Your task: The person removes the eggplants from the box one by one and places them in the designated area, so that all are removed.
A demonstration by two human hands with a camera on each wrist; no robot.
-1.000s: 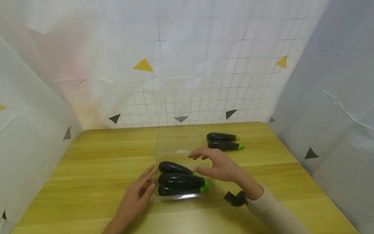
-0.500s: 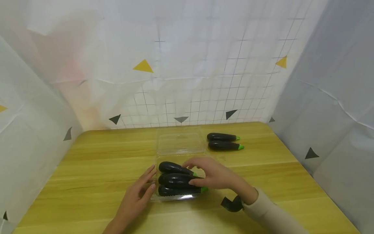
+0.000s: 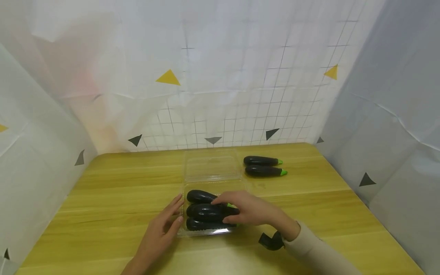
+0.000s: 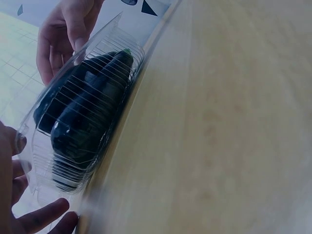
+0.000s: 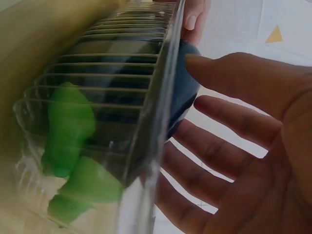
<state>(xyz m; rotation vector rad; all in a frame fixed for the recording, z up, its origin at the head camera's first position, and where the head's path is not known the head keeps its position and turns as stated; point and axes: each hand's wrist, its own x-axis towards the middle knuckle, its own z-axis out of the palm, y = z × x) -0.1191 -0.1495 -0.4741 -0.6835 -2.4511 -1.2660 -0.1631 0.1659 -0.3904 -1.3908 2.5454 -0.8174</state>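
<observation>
A clear plastic clamshell box (image 3: 230,186) lies with its lid folded back. In its tray are three dark eggplants with green stems: a rear eggplant (image 3: 198,196), a middle eggplant (image 3: 204,212) lying uppermost and a front eggplant (image 3: 207,224). My right hand (image 3: 252,210) holds the middle eggplant near its stem end, thumb on the near side and fingers on the far side. In the right wrist view its thumb (image 5: 229,73) lies against the dark skin. With relaxed fingers, my left hand (image 3: 159,227) touches the tray's left edge.
Two more eggplants lie side by side at the back right, a farther one (image 3: 260,160) and a nearer one (image 3: 264,171). The lid (image 3: 213,166) stretches toward the back of the wooden table (image 3: 113,191). White sheeting (image 3: 223,95) encloses the back and sides.
My right hand has come down and left from above the tray's right side, closing its thumb and fingers about the middle eggplant. The left hand has stayed at the tray's edge.
</observation>
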